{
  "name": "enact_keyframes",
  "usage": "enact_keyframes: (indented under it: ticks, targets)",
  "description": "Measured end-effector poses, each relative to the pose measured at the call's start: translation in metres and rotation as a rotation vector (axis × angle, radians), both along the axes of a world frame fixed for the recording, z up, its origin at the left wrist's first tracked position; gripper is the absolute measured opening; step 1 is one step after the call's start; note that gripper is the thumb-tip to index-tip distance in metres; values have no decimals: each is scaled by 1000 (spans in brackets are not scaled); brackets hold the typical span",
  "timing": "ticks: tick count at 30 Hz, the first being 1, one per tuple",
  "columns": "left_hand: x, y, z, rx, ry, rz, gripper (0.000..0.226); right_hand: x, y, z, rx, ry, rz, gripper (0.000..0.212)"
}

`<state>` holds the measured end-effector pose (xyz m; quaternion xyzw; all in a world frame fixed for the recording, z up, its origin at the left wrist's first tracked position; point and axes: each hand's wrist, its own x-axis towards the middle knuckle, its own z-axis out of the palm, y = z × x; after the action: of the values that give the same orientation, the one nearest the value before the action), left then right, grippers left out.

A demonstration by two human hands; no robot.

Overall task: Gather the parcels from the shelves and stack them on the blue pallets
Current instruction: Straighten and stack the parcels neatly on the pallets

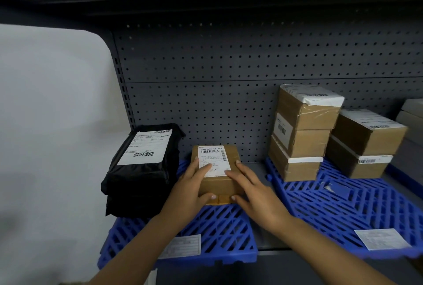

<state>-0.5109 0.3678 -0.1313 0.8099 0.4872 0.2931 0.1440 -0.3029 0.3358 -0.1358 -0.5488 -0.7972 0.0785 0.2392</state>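
Observation:
A small brown cardboard parcel [217, 184] with a white label lies on the left blue pallet [219, 234]. My left hand [194, 188] grips its left side and my right hand [254, 193] its right side, thumbs on the front edge. A stack of black plastic-wrapped parcels [142, 170] sits on the same pallet just to the left. On the right blue pallet [343, 207] stand two stacks of brown boxes, a taller one [302, 133] and a lower one [364, 145].
A grey pegboard wall [229, 74] backs the shelf, with a dark shelf above. A white panel [52, 124] stands at the left. White labels lie on the front of both pallets. More pale boxes [412, 120] sit at the far right.

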Motion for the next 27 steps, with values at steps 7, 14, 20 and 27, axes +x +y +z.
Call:
enact_keyframes:
  ticks: [7, 14, 20, 27]
  targets:
    - [0, 0, -9, -103, -242, 13, 80, -3, 0, -5, -26, 79, -7, 60]
    - [2, 2, -10, -87, -207, 33, 79, -8, 2, 0, -12, 134, -25, 55]
    - [2, 3, -9, -88, -202, 31, 81, -8, 1, 1, -2, 134, -23, 55]
    - [4, 2, -7, -122, -201, 31, 82, -4, 4, 2, 2, 143, -24, 55]
